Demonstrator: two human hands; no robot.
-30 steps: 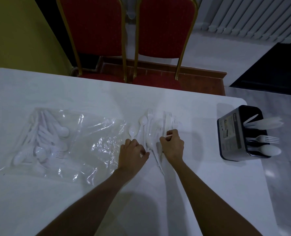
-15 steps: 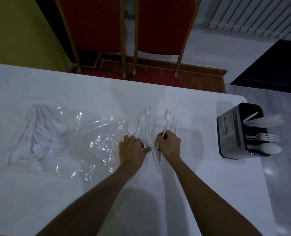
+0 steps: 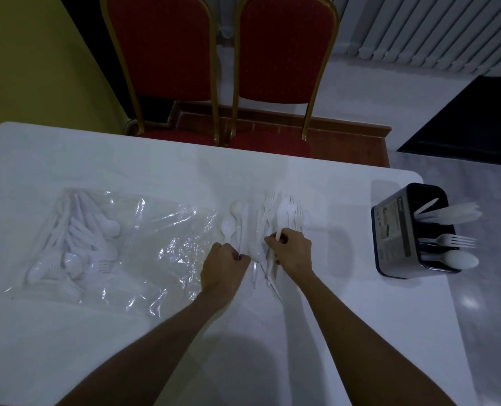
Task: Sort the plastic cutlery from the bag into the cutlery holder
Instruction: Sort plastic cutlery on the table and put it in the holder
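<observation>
The right hand (image 3: 293,253) pinches the thin handle of a white plastic spoon (image 3: 283,210), probably to draw it from the loose pile of white plastic cutlery (image 3: 258,227) on the white table (image 3: 331,317). The left hand (image 3: 222,262) lies curled on the pile, perhaps steadying it; if it grips something, I cannot tell. The clear plastic bag (image 3: 170,250), with pieces inside, lies at left; the black cutlery holder (image 3: 395,230) stands well apart at right.

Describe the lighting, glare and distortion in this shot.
Head view: dim, bluish light; bright glare streaks on the bag; white cutlery nearly blends into the white table; soft shadows lie under the arms; wide-angle distortion leans the holder outward.
</observation>
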